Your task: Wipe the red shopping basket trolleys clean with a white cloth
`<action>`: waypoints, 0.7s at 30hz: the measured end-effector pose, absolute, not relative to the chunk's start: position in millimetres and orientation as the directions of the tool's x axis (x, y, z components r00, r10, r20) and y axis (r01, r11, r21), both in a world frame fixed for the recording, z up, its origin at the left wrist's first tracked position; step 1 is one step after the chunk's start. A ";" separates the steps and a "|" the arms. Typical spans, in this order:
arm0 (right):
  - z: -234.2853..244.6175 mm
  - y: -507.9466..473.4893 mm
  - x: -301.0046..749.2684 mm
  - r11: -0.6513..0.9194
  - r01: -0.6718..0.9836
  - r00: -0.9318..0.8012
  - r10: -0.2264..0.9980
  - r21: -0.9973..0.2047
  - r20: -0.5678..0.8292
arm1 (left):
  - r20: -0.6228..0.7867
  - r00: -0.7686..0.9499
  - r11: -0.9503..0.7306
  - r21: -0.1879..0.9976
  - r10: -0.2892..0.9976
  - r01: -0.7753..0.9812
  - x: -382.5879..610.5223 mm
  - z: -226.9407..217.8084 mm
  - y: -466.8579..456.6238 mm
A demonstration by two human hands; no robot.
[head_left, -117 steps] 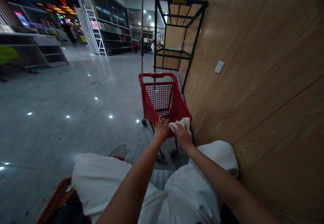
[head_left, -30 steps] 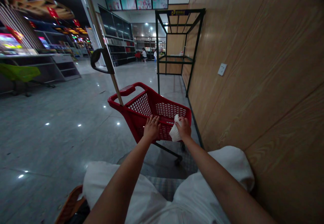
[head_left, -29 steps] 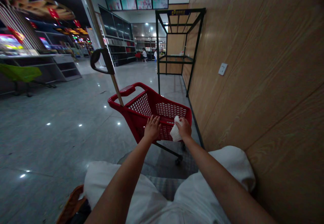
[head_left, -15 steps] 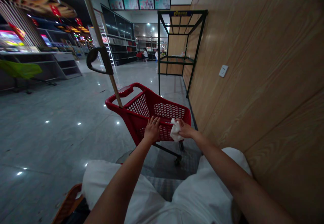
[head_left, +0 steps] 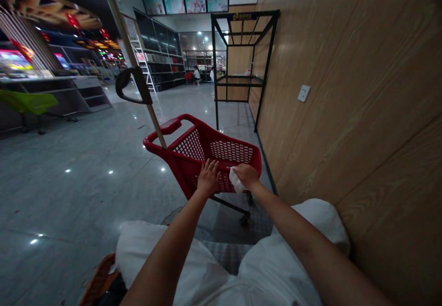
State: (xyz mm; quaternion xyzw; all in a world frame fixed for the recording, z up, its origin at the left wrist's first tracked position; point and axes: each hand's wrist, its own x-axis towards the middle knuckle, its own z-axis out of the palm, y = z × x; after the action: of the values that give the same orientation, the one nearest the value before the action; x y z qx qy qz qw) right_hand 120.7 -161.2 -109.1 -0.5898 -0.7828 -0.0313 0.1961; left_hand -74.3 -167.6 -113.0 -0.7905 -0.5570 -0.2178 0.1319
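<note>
A red plastic shopping cart point(head_left: 172, 156) with perforated sides stands in front of my knees. My left hand point(head_left: 208, 178) lies with its fingers spread on the near top rim of the cart. Closed around a crumpled white cloth point(head_left: 236, 181), my right hand point(head_left: 247, 175) is at the same rim, nearer the cart's narrow end. The cloth hangs against the perforated side. A pole with a black loop handle point(head_left: 133, 85) rises in front of the cart's handle end; its foot is hidden.
A wood-panelled wall point(head_left: 328, 112) with a socket point(head_left: 304, 93) runs close on my right. Behind the cart stands a dark metal frame point(head_left: 216, 66). A green cart point(head_left: 27, 101) is at far left. An orange basket edge point(head_left: 98, 278) shows by my left leg.
My right hand has moved slightly left along the rim with the cloth, its knuckles now turned more upward. My left hand keeps its place on the cart. The view has shifted a little.
</note>
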 end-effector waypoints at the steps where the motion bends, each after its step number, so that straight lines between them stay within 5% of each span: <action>1: -109.1 -164.2 118.2 0.331 0.933 -0.271 0.903 -0.138 0.333 | 0.491 0.285 -0.344 0.032 0.823 0.938 -73.9 -112.7 -168.2; 6: -108.6 -170.7 128.8 0.413 0.909 -0.415 0.884 0.054 0.215 | 0.514 0.290 -0.355 0.030 0.807 0.935 -76.9 -112.0 -170.4; 14: -122.2 -164.8 192.0 0.411 0.910 -0.401 0.906 -0.062 0.134 | 0.512 0.369 -0.429 -0.002 0.775 0.904 -84.4 -110.2 -175.7; 21: -110.6 -166.1 127.8 0.442 0.897 -0.435 0.888 -0.013 0.148 | 0.510 0.316 -0.375 0.015 0.800 0.927 -70.8 -111.8 -182.8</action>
State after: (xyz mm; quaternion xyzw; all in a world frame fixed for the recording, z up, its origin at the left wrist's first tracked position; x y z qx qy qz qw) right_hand 127.8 -166.1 -110.6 -0.5272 -0.8464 -0.0336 0.0666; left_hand -70.8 -182.8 -111.8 -0.7987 -0.5406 -0.2232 0.1418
